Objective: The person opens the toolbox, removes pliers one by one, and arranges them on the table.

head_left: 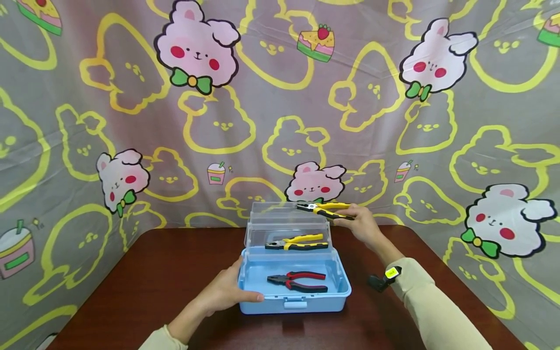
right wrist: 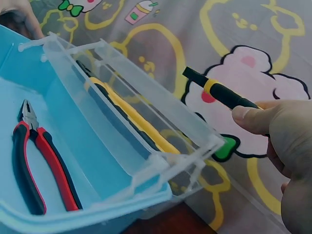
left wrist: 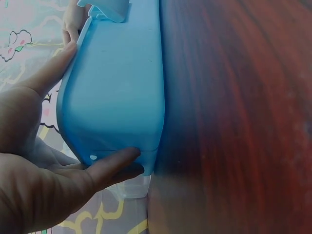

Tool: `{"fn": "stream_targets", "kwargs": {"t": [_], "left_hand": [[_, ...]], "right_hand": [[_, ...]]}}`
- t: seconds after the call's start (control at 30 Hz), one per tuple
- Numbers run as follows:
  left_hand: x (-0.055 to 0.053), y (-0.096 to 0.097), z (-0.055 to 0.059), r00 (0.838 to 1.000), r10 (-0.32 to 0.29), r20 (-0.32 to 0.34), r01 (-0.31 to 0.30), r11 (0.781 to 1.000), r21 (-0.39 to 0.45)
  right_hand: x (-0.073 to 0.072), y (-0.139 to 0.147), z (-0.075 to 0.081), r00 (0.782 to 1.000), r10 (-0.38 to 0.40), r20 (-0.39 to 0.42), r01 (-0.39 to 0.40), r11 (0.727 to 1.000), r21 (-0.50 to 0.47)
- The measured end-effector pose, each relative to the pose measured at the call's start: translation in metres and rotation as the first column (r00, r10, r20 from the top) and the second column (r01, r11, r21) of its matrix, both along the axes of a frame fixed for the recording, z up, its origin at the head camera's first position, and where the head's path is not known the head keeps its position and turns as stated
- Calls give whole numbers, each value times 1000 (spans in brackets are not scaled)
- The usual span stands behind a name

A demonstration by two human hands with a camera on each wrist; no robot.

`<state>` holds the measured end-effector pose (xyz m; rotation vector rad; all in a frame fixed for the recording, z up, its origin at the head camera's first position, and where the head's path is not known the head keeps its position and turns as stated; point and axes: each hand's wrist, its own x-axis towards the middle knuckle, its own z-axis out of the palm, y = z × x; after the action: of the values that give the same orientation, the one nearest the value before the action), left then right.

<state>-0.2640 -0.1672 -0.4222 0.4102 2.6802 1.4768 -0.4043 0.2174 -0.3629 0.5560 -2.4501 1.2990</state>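
A light-blue toolbox (head_left: 262, 307) stands open on the table, its translucent tiered trays (head_left: 262, 224) raised at the back. My left hand (head_left: 220, 289) grips the box's left side, thumb on the front rim and fingers against the end wall. Over the upper tray, my right hand (head_left: 363, 224) holds yellow-and-black pliers (head_left: 324, 213) by the handles, their head pointing left. In the right wrist view, those held pliers (right wrist: 222, 93) are apart from the trays. Another yellow-and-black pair of pliers (head_left: 286, 243) lies in the lower tray. Red-and-black pliers (head_left: 288, 281) lie on the box floor.
The dark reddish-brown table (head_left: 175, 257) extends on both sides of the box. A patterned curtain (head_left: 271, 107) hangs behind and around it. A blue latch (head_left: 295, 304) sits on the box's front. The right wrist carries a strapped device (head_left: 385, 278).
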Motion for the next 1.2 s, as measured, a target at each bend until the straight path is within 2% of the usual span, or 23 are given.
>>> {"fn": "stream_targets", "kwargs": {"t": [0.43, 0.7, 1.03, 1.2], "left_hand": [[0, -2, -1, 1000, 8, 0, -8, 1000, -12], [-1, -2, 0, 1000, 5, 6, -5, 1000, -15], [1, -2, 0, 1000, 4, 12, -4, 1000, -12], [1, -1, -1, 1000, 3, 8, -3, 1000, -10]], "right_hand": [[7, 45, -11, 992, -121, -24, 122, 992, 29], [8, 74, -22, 979, -182, -92, 187, 982, 38], [11, 108, -47, 958, -286, -28, 287, 957, 39], [14, 120, -57, 953, -302, -16, 303, 953, 23]]}}
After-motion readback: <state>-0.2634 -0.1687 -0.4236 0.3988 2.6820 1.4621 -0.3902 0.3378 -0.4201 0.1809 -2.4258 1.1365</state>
